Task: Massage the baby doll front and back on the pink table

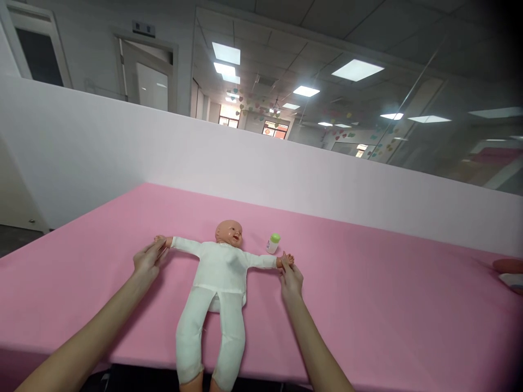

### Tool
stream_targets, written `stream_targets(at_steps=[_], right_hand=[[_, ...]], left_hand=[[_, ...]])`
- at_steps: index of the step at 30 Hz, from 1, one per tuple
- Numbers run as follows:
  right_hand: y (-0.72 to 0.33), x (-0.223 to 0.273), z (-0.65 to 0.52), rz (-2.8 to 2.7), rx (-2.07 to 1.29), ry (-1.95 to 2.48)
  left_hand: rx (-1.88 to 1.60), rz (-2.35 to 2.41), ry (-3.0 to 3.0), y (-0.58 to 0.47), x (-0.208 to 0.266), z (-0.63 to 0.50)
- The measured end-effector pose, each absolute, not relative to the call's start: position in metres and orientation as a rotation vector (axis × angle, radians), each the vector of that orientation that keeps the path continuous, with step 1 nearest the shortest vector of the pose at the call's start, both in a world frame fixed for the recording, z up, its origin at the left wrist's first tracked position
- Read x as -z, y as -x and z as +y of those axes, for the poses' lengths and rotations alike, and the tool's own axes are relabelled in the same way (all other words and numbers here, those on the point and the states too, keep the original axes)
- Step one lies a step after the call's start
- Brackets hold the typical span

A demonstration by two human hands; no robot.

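A baby doll (223,267) in a white cloth body lies on its back on the pink padded table (379,305), head toward the wall. Both of its arms are stretched out sideways. My left hand (147,257) is closed round the doll's hand on the left side of the view. On the other side, my right hand (291,276) grips the doll's other hand, whose small fingers show above mine. Close to that hand stands a small white bottle with a green cap (273,243). The doll's feet are cut off by the lower edge of the view.
A white half wall (261,169) runs along the table's far side, with glass above it. At the far right edge lies a partly seen brown and white object (509,272). The table's front edge is near my forearms.
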State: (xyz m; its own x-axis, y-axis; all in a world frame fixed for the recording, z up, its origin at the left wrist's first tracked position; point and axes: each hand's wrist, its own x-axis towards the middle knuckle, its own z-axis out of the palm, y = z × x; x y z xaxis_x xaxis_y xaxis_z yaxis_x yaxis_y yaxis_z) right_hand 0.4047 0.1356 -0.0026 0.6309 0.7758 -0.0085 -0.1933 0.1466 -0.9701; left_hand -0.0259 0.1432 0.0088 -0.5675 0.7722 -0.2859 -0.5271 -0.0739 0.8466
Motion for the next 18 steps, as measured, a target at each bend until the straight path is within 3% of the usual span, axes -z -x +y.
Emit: stream_targets(at_steps=[6,12,15,18], right_hand=[[-0.346,-0.031,0.113,-1.165,-0.43,1.113],[-0.297,-0.003,0.083,-2.044,0.098,0.736],[-0.292,0.004,0.08,-2.165,0.2,0.654],[-0.3,-0.007,0.086,-2.067,0.059,0.723]], left_hand=[[-1.905,1.342,-1.323,-0.029,-0.036,0.109],[-1.563,1.041,-2.538,-0.062,-0.007,0.093],[-1.43,1.014,-2.726,-0.065,0.0,0.094],[-1.472,1.035,-2.445,-0.059,-0.012,0.098]])
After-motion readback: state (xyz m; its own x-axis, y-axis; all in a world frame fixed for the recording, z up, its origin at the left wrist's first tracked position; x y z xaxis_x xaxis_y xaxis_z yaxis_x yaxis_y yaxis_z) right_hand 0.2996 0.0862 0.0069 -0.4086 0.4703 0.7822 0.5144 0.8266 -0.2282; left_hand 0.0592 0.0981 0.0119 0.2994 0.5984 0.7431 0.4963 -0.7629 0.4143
